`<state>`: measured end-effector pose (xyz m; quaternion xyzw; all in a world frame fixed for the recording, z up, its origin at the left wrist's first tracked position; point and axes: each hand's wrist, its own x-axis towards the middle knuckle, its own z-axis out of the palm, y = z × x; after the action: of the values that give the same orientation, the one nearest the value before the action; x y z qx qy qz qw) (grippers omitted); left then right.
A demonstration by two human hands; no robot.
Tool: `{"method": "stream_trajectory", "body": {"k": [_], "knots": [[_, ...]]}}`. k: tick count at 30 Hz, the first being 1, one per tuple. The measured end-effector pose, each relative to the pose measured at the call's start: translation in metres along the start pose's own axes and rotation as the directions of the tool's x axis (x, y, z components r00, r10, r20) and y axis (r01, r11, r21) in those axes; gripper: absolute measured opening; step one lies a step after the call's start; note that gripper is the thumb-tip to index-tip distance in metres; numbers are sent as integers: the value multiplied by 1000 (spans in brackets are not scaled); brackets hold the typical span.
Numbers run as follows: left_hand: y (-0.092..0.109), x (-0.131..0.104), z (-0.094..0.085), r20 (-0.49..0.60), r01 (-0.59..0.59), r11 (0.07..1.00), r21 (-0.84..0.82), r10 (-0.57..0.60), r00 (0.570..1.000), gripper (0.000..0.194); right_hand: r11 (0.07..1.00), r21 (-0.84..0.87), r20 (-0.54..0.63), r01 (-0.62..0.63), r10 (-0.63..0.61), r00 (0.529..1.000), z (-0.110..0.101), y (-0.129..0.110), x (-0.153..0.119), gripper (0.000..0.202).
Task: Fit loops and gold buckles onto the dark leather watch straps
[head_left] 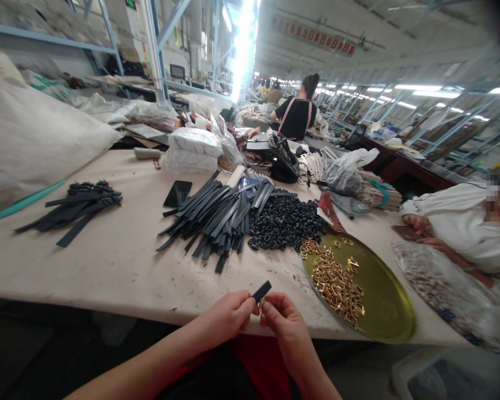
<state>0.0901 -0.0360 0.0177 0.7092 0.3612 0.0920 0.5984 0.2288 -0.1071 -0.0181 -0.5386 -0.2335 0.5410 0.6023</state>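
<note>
Near the table's front edge, my left hand (235,312) is closed around a short black strap (262,291), whose free end sticks out up and to the right. My right hand (282,315) pinches at the strap's near side, fingertips almost touching my left thumb. Between the fingertips shows a small shiny piece, probably a gold buckle, mostly hidden. A pile of long black straps (216,214) lies beyond my hands. Beside it is a heap of small black loops (281,222). To the right, a round gold tray (389,300) bears many gold buckles (337,283).
A bundle of black straps (81,205) lies at the left. A phone (178,194), plastic-wrapped packs (194,150) and a black bag (283,161) sit farther back. At the right, a person in white (462,222) sits behind a clear bag of small parts (450,294).
</note>
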Motion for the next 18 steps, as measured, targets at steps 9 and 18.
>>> {"method": "stream_trajectory", "body": {"k": [9,18], "knots": [[-14,4,-15,-7,15,975,223,-13,1000,31,776,553,-16,-304,374,927,-3,9,18,31],[-24,26,-7,34,16,949,315,-29,999,34,949,288,-186,-127,185,965,2,18,30,22]]}}
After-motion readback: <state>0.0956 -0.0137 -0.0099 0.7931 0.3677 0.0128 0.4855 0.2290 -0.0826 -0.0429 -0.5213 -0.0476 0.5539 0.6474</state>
